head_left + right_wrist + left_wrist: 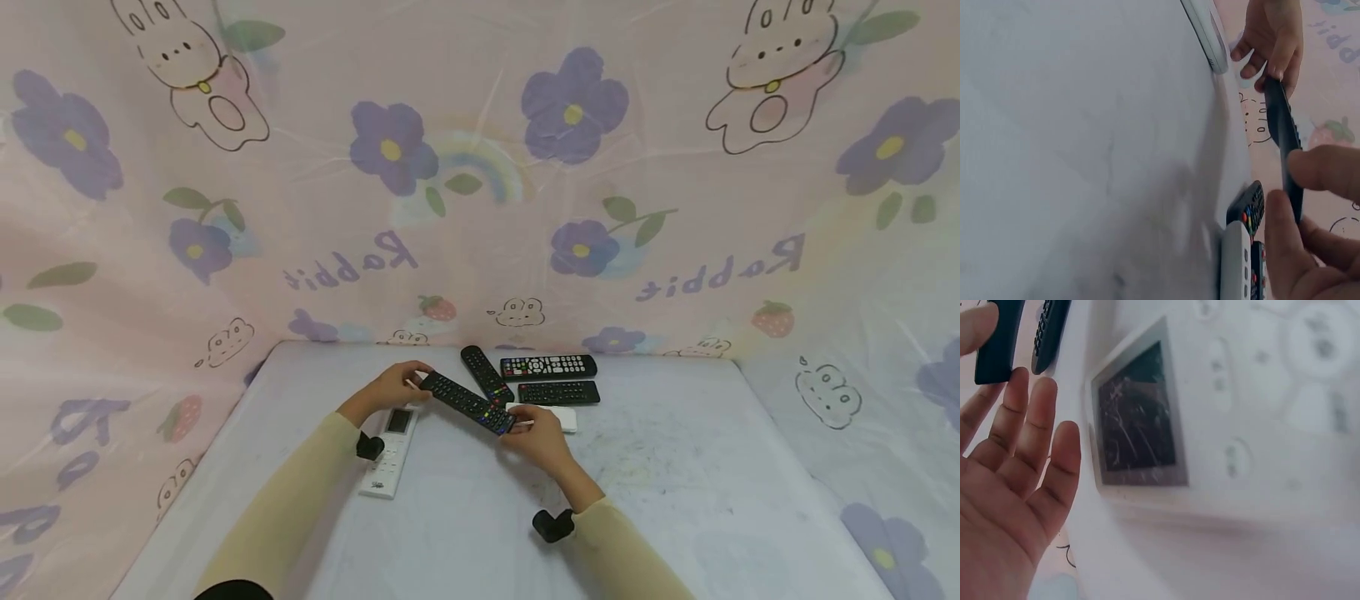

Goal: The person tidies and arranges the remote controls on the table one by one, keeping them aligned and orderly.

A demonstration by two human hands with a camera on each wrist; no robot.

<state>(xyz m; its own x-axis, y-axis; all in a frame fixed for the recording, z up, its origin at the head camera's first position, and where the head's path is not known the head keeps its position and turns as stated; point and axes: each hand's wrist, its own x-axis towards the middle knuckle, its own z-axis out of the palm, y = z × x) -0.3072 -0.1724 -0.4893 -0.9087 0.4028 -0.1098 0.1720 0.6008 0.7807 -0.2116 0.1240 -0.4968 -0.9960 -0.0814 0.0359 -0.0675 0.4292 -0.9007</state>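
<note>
A black remote control [467, 402] with colored buttons is held above the table, one end in each hand. My left hand [393, 386] pinches its far left end between thumb and fingers. At the lower right end my right hand [538, 437] pinches it; in the right wrist view the remote [1283, 128] appears edge-on between that thumb and fingers. Below my left wrist lies a white remote with a dark screen [387, 454], seen large in the left wrist view [1260, 425]. Behind my right hand is another white remote [566, 419], partly hidden by it.
Further back on the white table [675, 467] lie a slanted black remote [483, 371], a black remote with pale buttons [549, 367] and another black remote [558, 392]. A patterned sheet [480, 217] rises behind the table and along its sides.
</note>
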